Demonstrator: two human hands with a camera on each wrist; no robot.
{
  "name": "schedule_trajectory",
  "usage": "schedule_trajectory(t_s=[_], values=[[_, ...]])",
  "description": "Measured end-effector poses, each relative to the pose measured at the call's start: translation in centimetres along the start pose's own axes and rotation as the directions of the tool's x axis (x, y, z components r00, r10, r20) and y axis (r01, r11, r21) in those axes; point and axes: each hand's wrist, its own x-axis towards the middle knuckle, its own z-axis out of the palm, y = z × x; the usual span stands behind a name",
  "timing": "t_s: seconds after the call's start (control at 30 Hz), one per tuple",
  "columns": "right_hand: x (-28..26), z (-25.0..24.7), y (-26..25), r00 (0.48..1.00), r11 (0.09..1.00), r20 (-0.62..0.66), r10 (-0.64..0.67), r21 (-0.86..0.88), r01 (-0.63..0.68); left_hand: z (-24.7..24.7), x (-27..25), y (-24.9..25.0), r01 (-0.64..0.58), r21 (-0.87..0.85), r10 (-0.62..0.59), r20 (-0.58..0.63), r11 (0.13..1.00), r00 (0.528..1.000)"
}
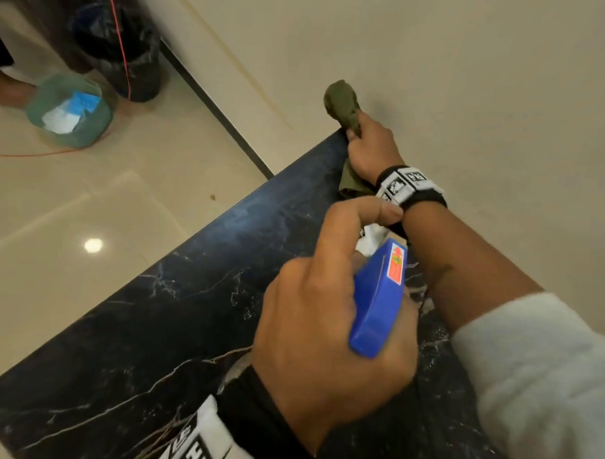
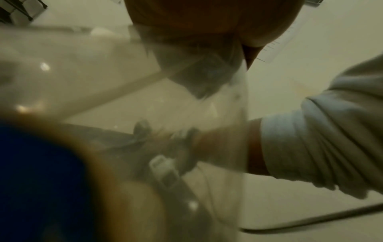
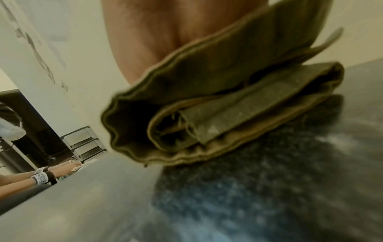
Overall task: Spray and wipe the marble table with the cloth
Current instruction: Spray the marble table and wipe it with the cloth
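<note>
The black marble table [image 1: 174,321] with white veins runs from the bottom left up to the wall. My left hand [image 1: 312,308] grips the blue head of a spray bottle [image 1: 377,300] over the table's middle, index finger stretched forward. In the left wrist view the blue head [image 2: 37,172] and the clear bottle body [image 2: 186,106] are blurred. My right hand [image 1: 369,149] holds an olive green cloth [image 1: 343,103] at the table's far corner by the wall. In the right wrist view the folded cloth [image 3: 217,106] lies under my palm on the table [image 3: 259,196].
The cream wall [image 1: 471,80] bounds the table on the right. On the tiled floor at the left stand a green bucket [image 1: 70,109] and a black lined bin [image 1: 119,47], with a red cord [image 1: 124,51] and a person's foot [image 1: 7,85] nearby. Two banded arms [image 3: 41,176] show at the left edge.
</note>
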Motion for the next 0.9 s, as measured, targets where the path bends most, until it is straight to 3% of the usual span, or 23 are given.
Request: schedule_trajectory(t_s=[0.07, 0.27, 0.37, 0.57, 0.73, 0.9], values=[[-1.6, -0.2, 1.3, 1.000, 1.000, -0.012, 0.008, 0.020, -0.007, -0.4, 0.8, 0.3, 0.015, -0.105, -0.017, -0.023, 0.994, 1.000], [-5.3, -1.2, 4.2, 0.996, 0.999, -0.077, 0.049, -0.004, -0.050, -2.8, 3.2, -1.2, 0.043, -0.176, -0.082, -0.224, 0.983, 0.971], [-3.2, -1.0, 2.5, 0.992, 0.993, -0.081, 0.096, -0.056, -0.101, -2.6, 2.4, -1.2, 0.025, -0.161, -0.059, -0.213, 0.987, 0.975], [1.2, 0.7, -1.7, 0.999, 0.997, -0.039, -0.009, -0.074, 0.006, -0.9, 0.2, -1.8, 0.096, -0.156, -0.119, -0.149, 0.983, 0.982], [-1.1, 0.2, 0.4, 0.998, 0.999, -0.049, -0.038, -0.023, 0.037, -2.8, 0.5, -2.1, 0.085, -0.234, -0.151, -0.282, 0.969, 0.947], [-0.9, 0.1, 0.5, 0.997, 0.995, -0.071, -0.018, -0.100, 0.011, -6.4, 0.3, -2.9, 0.090, -0.263, -0.187, -0.372, 0.960, 0.909]])
